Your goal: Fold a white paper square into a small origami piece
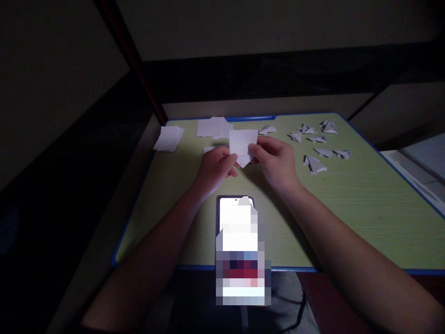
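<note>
Nearest, a smartphone [237,222] overlaps the near table edge, its lower part blurred into blocks and its support hard to make out. Beyond it, above the green tabletop [365,208], lies the partly folded paper sheet [242,141] between both hands: the left hand [216,168] pinches its lower left edge, the right hand [278,160] its right side. It should be feather-light, flexible, and easily creased or torn, best held at the edges; its underside and some fingertips are hidden. Farther off, dimness obscures the folds of the paper figures [314,164].
</note>
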Demonstrator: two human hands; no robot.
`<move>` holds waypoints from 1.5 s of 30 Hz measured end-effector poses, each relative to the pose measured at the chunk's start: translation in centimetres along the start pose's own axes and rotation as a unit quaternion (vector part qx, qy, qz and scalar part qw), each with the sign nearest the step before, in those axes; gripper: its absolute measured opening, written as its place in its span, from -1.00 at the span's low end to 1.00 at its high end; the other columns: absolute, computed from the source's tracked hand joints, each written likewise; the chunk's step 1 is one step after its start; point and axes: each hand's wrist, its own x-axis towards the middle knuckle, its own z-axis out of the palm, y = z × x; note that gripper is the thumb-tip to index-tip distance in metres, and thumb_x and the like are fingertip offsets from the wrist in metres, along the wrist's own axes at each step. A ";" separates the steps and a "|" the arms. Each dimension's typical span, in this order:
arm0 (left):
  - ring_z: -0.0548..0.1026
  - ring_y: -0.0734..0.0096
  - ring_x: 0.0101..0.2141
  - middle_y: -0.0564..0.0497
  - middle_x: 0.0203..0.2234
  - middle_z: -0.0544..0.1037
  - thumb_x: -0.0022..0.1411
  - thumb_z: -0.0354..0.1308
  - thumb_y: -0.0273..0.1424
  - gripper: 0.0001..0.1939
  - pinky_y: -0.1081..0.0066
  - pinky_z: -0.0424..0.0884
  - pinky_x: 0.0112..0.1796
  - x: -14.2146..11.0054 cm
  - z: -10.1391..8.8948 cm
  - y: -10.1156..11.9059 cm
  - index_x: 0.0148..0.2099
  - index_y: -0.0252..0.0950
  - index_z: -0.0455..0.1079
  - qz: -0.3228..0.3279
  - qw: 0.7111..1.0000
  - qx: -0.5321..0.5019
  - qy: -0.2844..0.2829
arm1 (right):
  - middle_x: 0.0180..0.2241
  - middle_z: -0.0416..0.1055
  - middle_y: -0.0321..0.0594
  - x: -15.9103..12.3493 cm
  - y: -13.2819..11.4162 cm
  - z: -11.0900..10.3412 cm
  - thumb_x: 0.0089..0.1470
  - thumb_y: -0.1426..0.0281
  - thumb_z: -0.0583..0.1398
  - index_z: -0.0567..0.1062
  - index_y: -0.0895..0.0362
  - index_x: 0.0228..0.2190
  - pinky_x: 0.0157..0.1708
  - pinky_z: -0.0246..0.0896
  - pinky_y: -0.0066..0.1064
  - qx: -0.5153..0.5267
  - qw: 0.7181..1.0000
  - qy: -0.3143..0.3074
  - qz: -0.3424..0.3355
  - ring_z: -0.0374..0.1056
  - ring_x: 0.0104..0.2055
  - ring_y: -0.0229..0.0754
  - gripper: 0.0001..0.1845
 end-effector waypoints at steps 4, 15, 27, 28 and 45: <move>0.46 0.60 -0.62 0.00 -0.54 0.57 0.14 0.07 -0.39 -0.86 0.56 0.28 -0.59 -0.1 -0.1 0.3 -0.44 -0.32 0.33 -0.019 1.000 0.003 -0.018 | -0.51 0.42 -0.31 -0.1 0.0 0.0 -0.04 0.32 0.25 0.61 0.13 -0.29 -0.48 0.14 -0.36 -0.018 1.000 0.006 -0.008 0.22 -0.52 -0.28 -0.76; 0.37 0.60 -0.67 0.15 -0.70 0.38 0.17 0.10 -0.33 -0.84 0.59 0.30 -0.62 0.7 -0.7 -0.6 -0.39 -0.30 0.38 0.017 0.992 -0.041 0.115 | -0.28 0.55 -0.15 -1.0 0.0 0.1 0.09 0.30 0.22 0.62 0.13 -0.19 -0.30 0.26 -0.26 -0.094 0.992 -0.058 -0.058 0.40 -0.31 -0.13 -0.72; 0.52 0.45 -0.49 0.01 -0.50 0.52 0.09 0.14 -0.28 -0.80 0.52 0.46 -0.53 0.4 -0.6 -0.4 -0.34 -0.33 0.44 -0.065 0.982 -0.137 0.116 | -0.38 0.51 -0.22 -1.6 -0.8 -0.2 0.19 0.26 0.21 0.57 0.08 0.00 -0.32 0.27 -0.31 -0.213 0.947 -0.152 -0.188 0.30 -0.43 -0.21 -0.63; 0.51 0.44 -0.49 0.02 -0.52 0.51 0.09 0.14 -0.27 -0.79 0.51 0.47 -0.52 0.4 -0.7 -0.5 -0.34 -0.33 0.43 -0.065 0.982 -0.131 0.119 | -0.37 0.53 -0.22 -1.6 -0.8 -0.2 0.17 0.23 0.22 0.58 0.08 -0.01 -0.33 0.27 -0.31 -0.207 0.949 -0.150 -0.182 0.31 -0.42 -0.21 -0.62; 0.48 0.53 -0.52 0.04 -0.54 0.49 0.07 0.21 -0.28 -0.80 0.55 0.41 -0.53 0.2 -0.7 0.2 -0.37 -0.33 0.37 -0.066 0.976 -0.180 0.099 | -0.38 0.50 -0.25 -1.5 0.4 0.8 -0.03 0.33 0.33 0.58 0.08 -0.05 -0.47 0.18 -0.34 -0.036 0.995 -0.065 -0.070 0.24 -0.47 -0.24 -0.55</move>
